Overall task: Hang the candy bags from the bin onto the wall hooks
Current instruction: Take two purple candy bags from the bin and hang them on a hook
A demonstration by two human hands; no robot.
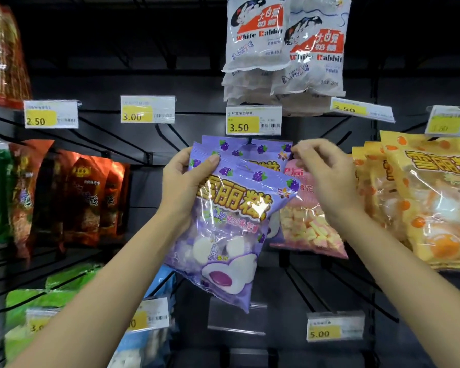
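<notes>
- A dark slotted wall panel (133, 75) fills the view, dimly lit, darkest toward the top.
- Black wire hooks (117, 140) slant out from it in rows.
- Price tags (253, 120) with yellow patches hang at the hook ends, reading 2.50, 3.00, 3.50 and 5.00.
- An empty clear tag holder (237, 317) sits low at centre.
- The tags catch most of the light.

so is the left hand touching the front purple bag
Touching. The head view shows the left hand gripping the front purple bag at its upper left edge, thumb pressed across the front near the top.
</notes>
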